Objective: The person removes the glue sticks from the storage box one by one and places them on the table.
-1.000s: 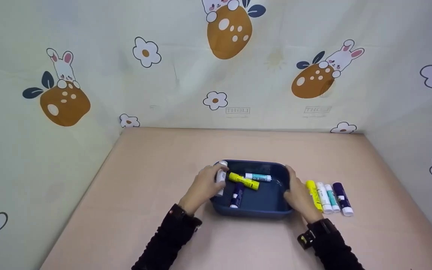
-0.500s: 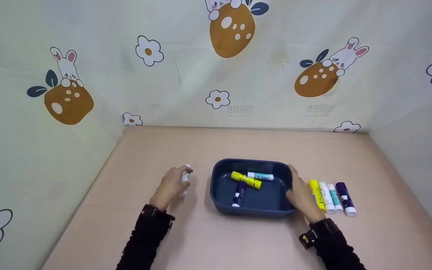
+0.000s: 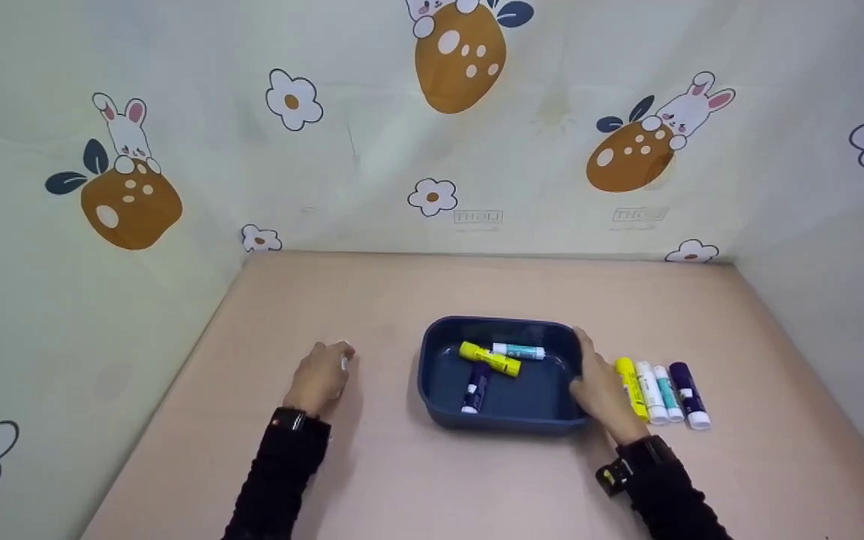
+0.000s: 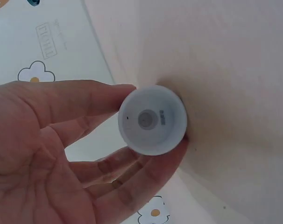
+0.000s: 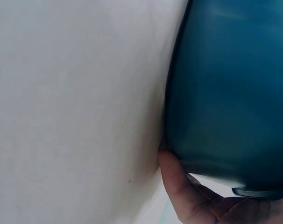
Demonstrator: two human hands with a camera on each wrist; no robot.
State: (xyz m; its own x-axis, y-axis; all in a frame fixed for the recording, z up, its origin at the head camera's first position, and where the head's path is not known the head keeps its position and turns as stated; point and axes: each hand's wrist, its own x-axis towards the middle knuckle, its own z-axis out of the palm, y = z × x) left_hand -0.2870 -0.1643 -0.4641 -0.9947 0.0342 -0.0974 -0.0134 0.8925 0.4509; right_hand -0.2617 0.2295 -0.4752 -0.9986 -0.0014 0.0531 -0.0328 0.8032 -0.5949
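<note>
Left hand (image 3: pixel 318 379) pinches a white tube (image 4: pixel 153 120) at nine o'clock from the bin (image 3: pixel 503 421); right hand (image 3: pixel 601 391) clamps its three o'clock end; inside, three tubes (image 3: pixel 490 359); beyond, four tubes (image 3: pixel 651 393)

The left hand (image 4: pixel 36 158), on the left, holds a round white tube (image 4: pixel 152 120) in the middle. The table (image 4: pixel 244 93) fills the right. One flower (image 4: pixel 35 73) is upper left, another flower (image 4: pixel 154 212) near the bottom.

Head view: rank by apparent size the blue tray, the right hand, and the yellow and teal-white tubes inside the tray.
Largest to smallest:
blue tray
right hand
yellow tube
teal-white tube
</note>
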